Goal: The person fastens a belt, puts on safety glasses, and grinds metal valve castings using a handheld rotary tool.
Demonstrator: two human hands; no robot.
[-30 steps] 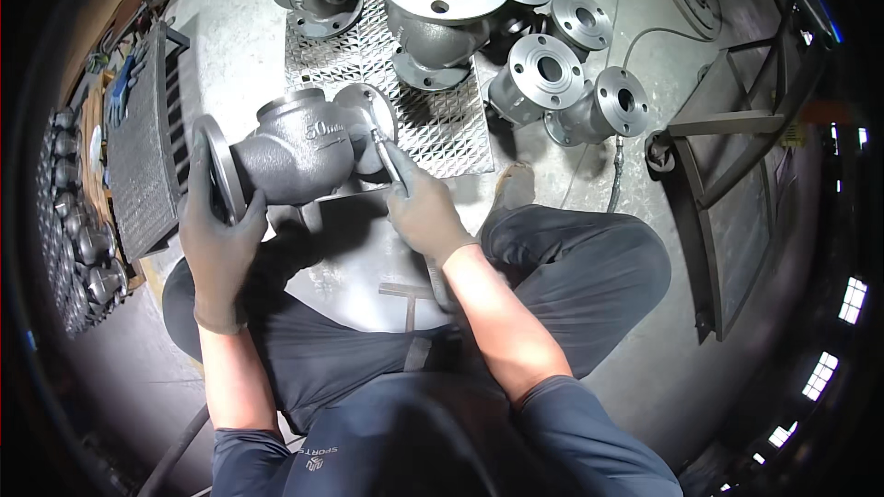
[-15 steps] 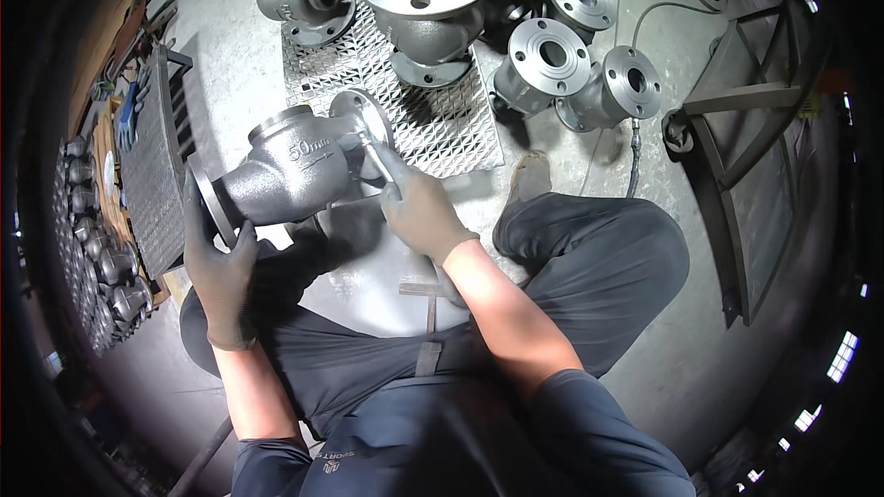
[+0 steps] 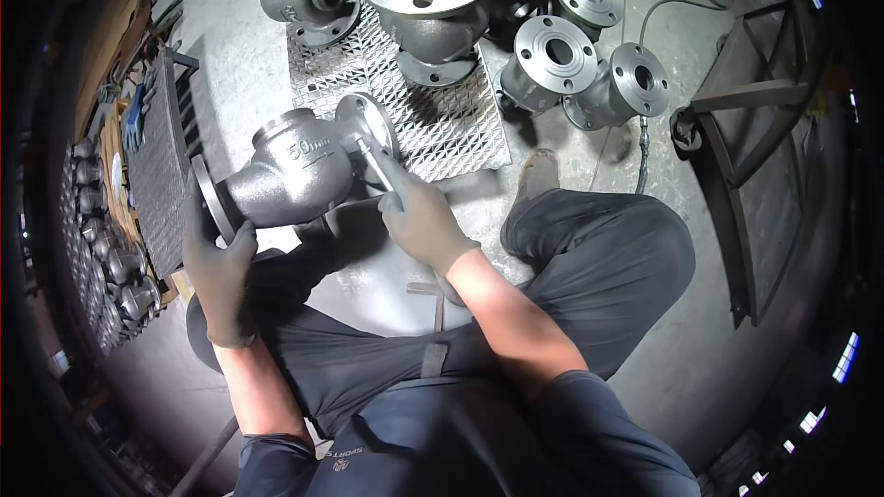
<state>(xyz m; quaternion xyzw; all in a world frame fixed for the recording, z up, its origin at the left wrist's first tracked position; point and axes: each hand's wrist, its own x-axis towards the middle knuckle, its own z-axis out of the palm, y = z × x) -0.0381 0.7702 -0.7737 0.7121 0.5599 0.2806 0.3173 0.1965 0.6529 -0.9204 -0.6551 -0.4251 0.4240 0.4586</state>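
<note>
The left hand (image 3: 219,278) gripped the left flange (image 3: 211,195) of the grey valve body (image 3: 299,175), apparently to steady it, while the right hand (image 3: 424,225) grasped a slim metal tool (image 3: 374,162) angled toward the right flange (image 3: 361,114). The valve body was left of centre, nearer than the patterned plate (image 3: 451,143).

Grey valve body (image 3: 299,182) tilted further, its left flange (image 3: 213,198) lower than 1 second ago, view slightly turned

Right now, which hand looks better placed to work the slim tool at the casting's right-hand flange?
Probably the right hand: it holds the slim tool, tip close to the right-hand flange. The left hand grips the opposite flange, so seems better placed to steady the grey casting.
</note>
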